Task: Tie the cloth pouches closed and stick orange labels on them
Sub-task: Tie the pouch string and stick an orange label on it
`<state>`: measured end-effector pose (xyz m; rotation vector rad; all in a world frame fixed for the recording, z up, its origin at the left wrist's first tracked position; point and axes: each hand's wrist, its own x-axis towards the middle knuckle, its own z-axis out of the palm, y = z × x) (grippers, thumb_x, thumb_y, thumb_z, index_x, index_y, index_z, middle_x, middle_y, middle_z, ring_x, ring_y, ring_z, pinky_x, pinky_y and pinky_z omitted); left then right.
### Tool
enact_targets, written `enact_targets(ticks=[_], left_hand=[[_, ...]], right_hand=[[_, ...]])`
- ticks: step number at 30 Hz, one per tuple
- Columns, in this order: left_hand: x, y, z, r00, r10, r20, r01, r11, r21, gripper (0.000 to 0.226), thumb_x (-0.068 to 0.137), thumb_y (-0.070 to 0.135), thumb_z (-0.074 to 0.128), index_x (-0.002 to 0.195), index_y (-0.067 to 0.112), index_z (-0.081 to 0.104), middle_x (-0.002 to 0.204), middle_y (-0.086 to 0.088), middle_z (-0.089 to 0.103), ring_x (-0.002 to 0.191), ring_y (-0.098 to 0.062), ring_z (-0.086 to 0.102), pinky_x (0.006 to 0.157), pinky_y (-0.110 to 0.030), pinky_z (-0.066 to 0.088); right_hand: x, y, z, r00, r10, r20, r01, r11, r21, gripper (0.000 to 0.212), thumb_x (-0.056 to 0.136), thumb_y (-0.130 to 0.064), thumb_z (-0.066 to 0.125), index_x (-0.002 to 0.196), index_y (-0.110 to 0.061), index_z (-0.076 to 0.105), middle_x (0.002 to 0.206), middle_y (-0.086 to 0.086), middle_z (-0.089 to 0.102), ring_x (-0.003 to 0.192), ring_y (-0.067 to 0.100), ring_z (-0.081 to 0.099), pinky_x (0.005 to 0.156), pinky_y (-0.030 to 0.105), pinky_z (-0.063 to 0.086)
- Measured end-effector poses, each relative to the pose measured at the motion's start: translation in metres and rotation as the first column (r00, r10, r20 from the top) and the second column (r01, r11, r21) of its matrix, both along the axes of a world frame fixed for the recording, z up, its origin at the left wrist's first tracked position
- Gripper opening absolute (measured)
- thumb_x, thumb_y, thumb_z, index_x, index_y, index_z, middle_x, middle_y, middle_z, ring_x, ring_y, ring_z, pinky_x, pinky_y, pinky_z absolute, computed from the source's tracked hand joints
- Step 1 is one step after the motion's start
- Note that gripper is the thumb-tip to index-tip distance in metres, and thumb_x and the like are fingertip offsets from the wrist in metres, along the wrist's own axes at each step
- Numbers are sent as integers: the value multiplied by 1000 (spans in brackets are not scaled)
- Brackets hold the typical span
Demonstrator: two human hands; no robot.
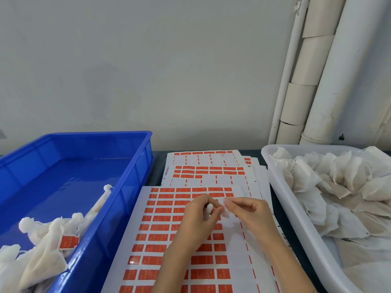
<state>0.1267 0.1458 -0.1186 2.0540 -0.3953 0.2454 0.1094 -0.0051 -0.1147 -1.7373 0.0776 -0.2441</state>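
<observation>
My left hand [196, 218] grips the gathered neck of a white cloth pouch [209, 208] above the label sheet; the pouch body is hidden under the hand. My right hand [249, 210] sits just to its right, with thumb and fingers pinching something small and white at the pouch; I cannot tell whether it is a string or a label. Beneath both hands lies a sheet of orange labels [160, 229]. Tied pouches [42, 246], one bearing an orange label [68, 242], lie in the blue bin [118, 199].
A white tub [296, 218] at the right holds several open cloth pouches [330, 182]. More label sheets [207, 170], partly peeled, lie fanned behind the front sheet. The wall and white pipes [317, 81] stand behind the table.
</observation>
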Motion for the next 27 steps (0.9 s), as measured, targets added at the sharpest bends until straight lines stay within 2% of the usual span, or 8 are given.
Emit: enact_targets(ticks=[5,9,15,17,20,22,24,27], left_hand=[[-1,0,2,1000,13,-19,-13,999,-36,19,85,31,69,83,42,53,82,22,59,79,-3,60,62,-1,43],[-2,1,4,999,-1,-32,1,1000,-14,19,86,31,68,78,45,58,82,26,59,86,6,57,65,1,42],[-5,1,7,995,0,-99,-4,999,-45,14,85,33,68,75,39,62,80,23,63,82,2,59,61,-4,42],[-6,1,8,993,4,-117,-9,999,-48,13,86,33,68,75,39,63,81,23,63,83,1,59,61,-4,41],[-5,3,9,990,27,-139,-36,998,-61,14,85,33,68,74,38,62,81,25,62,82,3,59,57,-2,42],[-5,3,10,988,41,-146,-54,995,-87,14,85,32,69,74,37,62,80,26,61,82,8,58,55,-1,42],[-5,1,10,990,31,-138,-46,994,-104,13,85,32,69,74,37,63,79,25,61,83,12,56,55,-1,43],[-6,0,10,993,-1,-119,-15,991,-133,13,85,29,69,75,35,64,74,20,63,82,11,57,58,-2,43]], right_hand=[[-2,1,3,999,-15,-29,15,1000,19,11,76,-31,76,84,-36,72,85,-22,72,84,5,67,66,11,48],[-4,0,7,997,13,-75,-6,996,87,13,77,-30,75,90,-30,73,87,-15,73,83,12,67,66,12,47],[-1,-2,9,980,105,-171,-50,954,296,37,75,-23,78,110,-23,65,108,-2,70,103,17,64,89,32,52],[1,-4,10,968,187,-169,-67,836,544,42,75,-29,74,115,-21,62,108,4,71,97,19,65,90,36,51],[3,-17,11,981,180,-71,-42,557,829,55,74,-53,62,115,-17,65,107,8,72,81,19,63,80,34,49],[4,-20,10,993,103,-57,-36,726,686,55,69,-57,64,111,-22,68,106,3,72,87,18,64,81,32,47],[2,-16,8,998,41,-43,-21,923,383,46,67,-57,67,102,-28,70,101,-7,73,92,14,65,79,26,47],[1,-10,7,997,66,-36,-61,991,118,33,69,-42,75,99,-31,68,94,-23,70,93,1,66,64,12,50]])
